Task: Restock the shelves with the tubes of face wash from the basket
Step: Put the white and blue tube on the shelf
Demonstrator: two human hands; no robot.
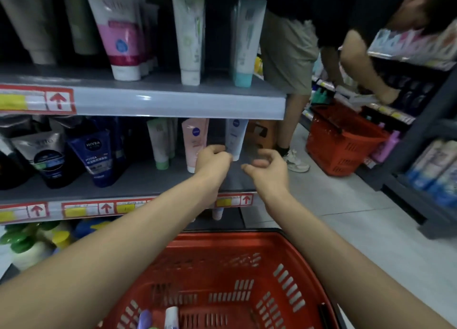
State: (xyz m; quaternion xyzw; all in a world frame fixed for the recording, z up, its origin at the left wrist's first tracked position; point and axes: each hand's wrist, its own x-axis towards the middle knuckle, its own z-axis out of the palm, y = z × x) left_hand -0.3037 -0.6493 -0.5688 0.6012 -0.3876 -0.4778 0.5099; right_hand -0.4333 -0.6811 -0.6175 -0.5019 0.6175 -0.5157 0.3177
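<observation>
My red basket [291, 262] is low in front of me, with a few tube ends [171, 317] showing at its bottom edge. On the middle shelf [138, 180] stand upside-down face wash tubes: a green one [159, 143], a pink one [194, 140] and a white one [236, 137]. My left hand [214, 160] reaches over the shelf edge, its fingers closed against the lower end of the white tube. My right hand [265, 171] hovers just right of it, fingers loosely curled and holding nothing.
Dark blue and black tubes [95, 155] fill the shelf's left side, and more tubes stand on the upper shelf [173, 101]. Another person [291, 56] bends over the opposite shelves [420, 155], with a second red basket [343, 143] on the aisle floor.
</observation>
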